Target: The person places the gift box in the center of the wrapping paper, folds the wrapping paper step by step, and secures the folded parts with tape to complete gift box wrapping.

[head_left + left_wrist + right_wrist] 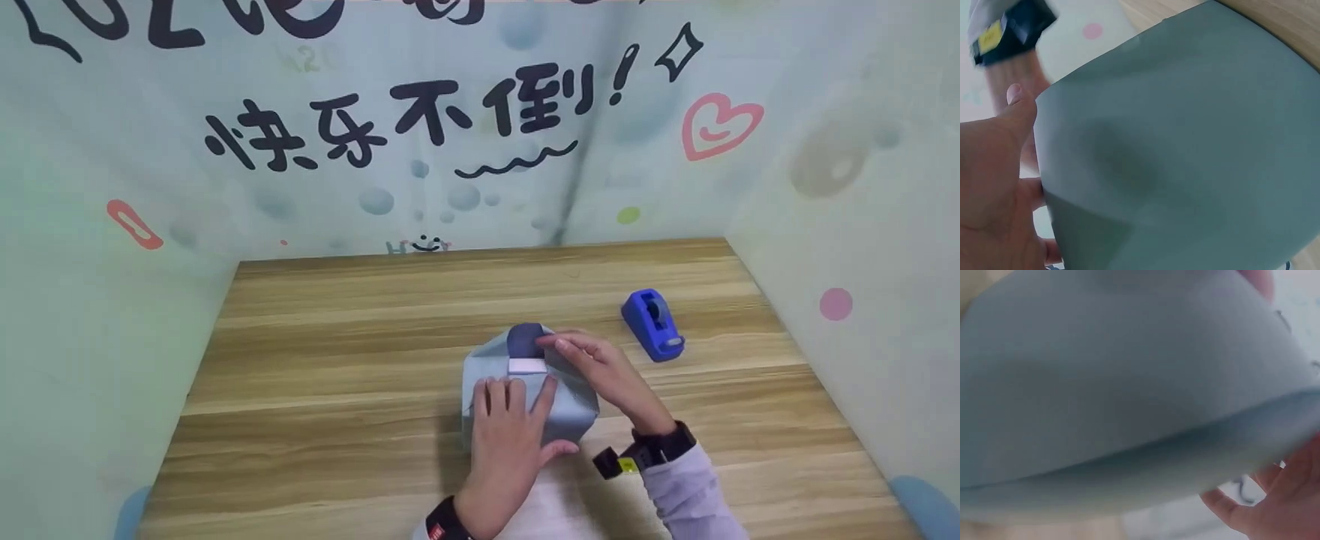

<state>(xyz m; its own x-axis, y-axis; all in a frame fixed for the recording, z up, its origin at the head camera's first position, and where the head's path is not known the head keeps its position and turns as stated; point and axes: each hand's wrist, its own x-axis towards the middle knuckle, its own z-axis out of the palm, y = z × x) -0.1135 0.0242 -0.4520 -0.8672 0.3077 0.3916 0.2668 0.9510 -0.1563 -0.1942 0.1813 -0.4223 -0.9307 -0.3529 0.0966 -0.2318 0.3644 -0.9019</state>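
Note:
A light blue-grey paper package (570,409) with folded, angled sides stands on the table in the head view. At its far end show a dark blue patch (525,341) and a white strip (527,366). My left hand (506,435) rests on the near part of the package, fingers straight and spread, thumb out past the right side. At the far right edge, my right hand (607,375) touches the paper beside the dark patch with extended fingertips. Blue-grey paper (1185,140) fills most of the left wrist view. In the right wrist view, the right hand (1286,500) is partly cut off.
A blue tape dispenser (652,326) sits to the right of the package, beyond the right hand. The wood-grain table (322,360) meets a printed cloth backdrop (480,210) at the back and pale side walls. Blue rounded shapes (926,510) show at both lower corners.

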